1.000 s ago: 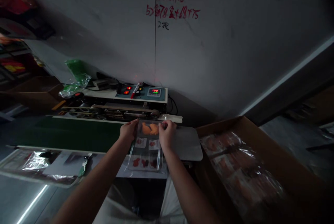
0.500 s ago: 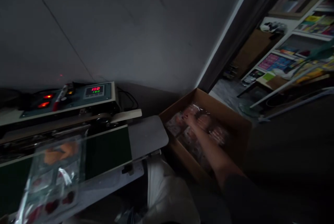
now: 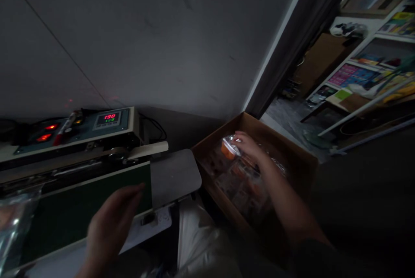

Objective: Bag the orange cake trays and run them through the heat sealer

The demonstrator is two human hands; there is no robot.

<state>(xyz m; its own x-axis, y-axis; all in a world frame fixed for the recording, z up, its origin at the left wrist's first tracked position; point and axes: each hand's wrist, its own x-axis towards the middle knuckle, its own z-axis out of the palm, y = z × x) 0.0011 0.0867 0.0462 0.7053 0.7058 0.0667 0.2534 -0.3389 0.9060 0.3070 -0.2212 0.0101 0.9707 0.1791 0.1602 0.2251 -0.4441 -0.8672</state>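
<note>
My right hand (image 3: 248,146) reaches into a cardboard box (image 3: 282,144) and grips the corner of a clear plastic pack (image 3: 228,148) with orange contents. Several similar packs (image 3: 238,183) lie stacked in the box under my forearm. My left hand (image 3: 113,222), blurred and holding nothing, hangs over the green conveyor belt (image 3: 81,209) with its fingers apart. At the left edge of the view, a clear plastic bag (image 3: 13,230) lies on the belt, partly cut off by the frame.
A band sealer (image 3: 74,139) with red lights and a digital display stands behind the belt. A grey metal plate (image 3: 173,178) extends from the belt's end. A white wall rises behind. Through a doorway at right, shelves (image 3: 366,70) hold colourful items.
My view has swung right. Both hands have left the pack on the belt, which has moved left. My right hand now holds a pack in the box.
</note>
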